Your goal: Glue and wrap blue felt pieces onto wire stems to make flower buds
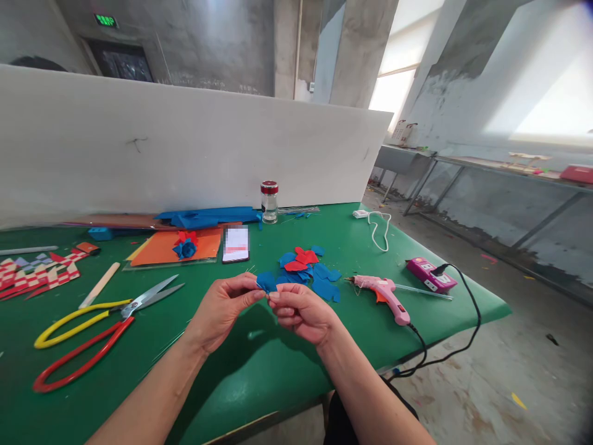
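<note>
Over the green table [259, 371], my left hand [222, 309] and my right hand [301, 312] meet fingertip to fingertip. Both pinch one small blue paper piece [267, 281] between thumb and fingers. Just beyond them lies a heap of blue and red cut paper pieces [308, 269]. A pink hot glue gun [384, 293] rests to the right of my right hand, its black cable running off the table edge.
Large scissors with one yellow and one red handle [92, 327] lie at the left, beside a wooden stick [99, 284]. Farther back are orange paper with a blue-red paper flower [185, 245], a phone [236, 243], a glass jar [269, 201], a pink power strip [430, 275] and a white partition board [185, 142].
</note>
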`<state>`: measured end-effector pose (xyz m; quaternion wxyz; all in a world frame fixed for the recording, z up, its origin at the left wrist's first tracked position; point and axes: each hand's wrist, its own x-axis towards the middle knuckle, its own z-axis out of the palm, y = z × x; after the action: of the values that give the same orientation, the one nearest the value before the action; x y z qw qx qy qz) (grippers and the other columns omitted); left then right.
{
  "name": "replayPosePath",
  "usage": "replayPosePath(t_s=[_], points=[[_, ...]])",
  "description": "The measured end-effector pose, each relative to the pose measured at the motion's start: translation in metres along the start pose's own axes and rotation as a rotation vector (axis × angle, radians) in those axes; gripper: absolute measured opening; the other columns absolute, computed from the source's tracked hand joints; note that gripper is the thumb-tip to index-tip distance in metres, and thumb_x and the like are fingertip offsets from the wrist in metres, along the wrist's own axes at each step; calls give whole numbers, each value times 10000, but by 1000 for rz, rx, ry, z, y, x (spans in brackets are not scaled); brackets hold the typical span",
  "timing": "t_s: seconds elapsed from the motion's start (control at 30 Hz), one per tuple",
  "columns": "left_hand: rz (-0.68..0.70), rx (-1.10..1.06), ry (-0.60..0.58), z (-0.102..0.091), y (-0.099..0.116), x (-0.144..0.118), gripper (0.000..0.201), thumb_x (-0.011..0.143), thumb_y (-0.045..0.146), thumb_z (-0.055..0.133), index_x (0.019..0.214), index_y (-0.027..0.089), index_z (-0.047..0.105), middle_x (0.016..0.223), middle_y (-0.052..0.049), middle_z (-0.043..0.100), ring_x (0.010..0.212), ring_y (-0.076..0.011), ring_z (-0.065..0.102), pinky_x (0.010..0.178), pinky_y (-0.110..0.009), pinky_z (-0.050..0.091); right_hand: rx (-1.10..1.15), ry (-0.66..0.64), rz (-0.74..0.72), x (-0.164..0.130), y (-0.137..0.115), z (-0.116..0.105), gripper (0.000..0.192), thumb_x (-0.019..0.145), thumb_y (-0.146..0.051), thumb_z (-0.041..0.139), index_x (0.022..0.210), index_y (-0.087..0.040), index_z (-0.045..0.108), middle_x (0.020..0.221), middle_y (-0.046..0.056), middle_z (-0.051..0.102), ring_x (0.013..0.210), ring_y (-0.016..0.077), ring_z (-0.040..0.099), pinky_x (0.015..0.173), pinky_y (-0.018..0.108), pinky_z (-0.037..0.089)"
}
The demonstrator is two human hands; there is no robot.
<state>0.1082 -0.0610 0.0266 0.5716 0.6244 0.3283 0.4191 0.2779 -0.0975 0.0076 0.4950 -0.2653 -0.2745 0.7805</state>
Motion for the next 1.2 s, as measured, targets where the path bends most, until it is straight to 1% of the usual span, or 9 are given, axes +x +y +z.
replayPosePath(t_s=[0.2,0.3,0.43,0.57,0.73,0.87,0.97,1.1,1.2], points=[[-9,-51,46,2,2,-1,188,641,330,844,653,187,723,754,-14,599,738,-143,530,699,-239,472,41,-35,19,1,2,-2,268,588,-175,865,680,-114,621,640,-12,586,448,-10,295,368,109,140],[0,-81,80,4,2,-1,193,627,325,851,672,185,726,748,-8,615,735,-140,541,695,-235,471,4,-51,-18,0,3,0,263,604,-204,863,707,-121,636,669,-5,595,469,2,345,384,123,181],[39,-127,132,8,-3,-1,180,631,301,849,686,188,720,754,7,635,740,-126,553,706,-219,465,-155,79,-195,-1,6,6,328,573,-267,888,770,-155,650,623,-47,545,499,36,419,422,156,260],[41,-182,247,12,-8,0,213,602,294,862,654,186,687,728,28,626,722,-115,548,698,-212,463,-292,227,-361,0,9,12,321,587,-331,868,735,-160,641,592,-67,505,475,34,339,417,183,222],[20,-272,286,16,-10,2,225,562,269,879,625,179,682,724,31,620,734,-112,553,727,-223,471,-302,279,-358,3,11,14,354,580,-372,854,799,-167,664,591,-66,518,464,40,323,422,199,202],[-8,-371,294,19,-15,3,215,548,248,887,615,180,695,745,22,652,763,-118,580,763,-235,474,-306,322,-379,6,12,15,338,562,-384,857,727,-165,659,564,-62,512,470,48,323,435,207,216],[-78,-380,227,12,-15,4,199,575,253,881,693,187,735,751,8,671,749,-115,579,754,-235,470,-394,362,-431,6,9,12,308,580,-387,847,720,-163,687,596,-42,554,497,60,370,453,213,248],[-165,-288,17,-4,-3,3,412,664,335,833,1044,202,748,867,-40,678,777,-133,564,701,-236,462,-527,362,-459,2,3,3,255,641,-371,809,742,-158,711,617,-26,578,522,69,399,466,212,267],[-161,-155,-24,-10,6,1,388,714,404,788,1043,201,749,895,-57,672,810,-149,561,704,-236,455,-583,334,-429,-1,1,-1,233,650,-349,800,753,-158,714,637,-23,591,530,68,404,465,206,266]])
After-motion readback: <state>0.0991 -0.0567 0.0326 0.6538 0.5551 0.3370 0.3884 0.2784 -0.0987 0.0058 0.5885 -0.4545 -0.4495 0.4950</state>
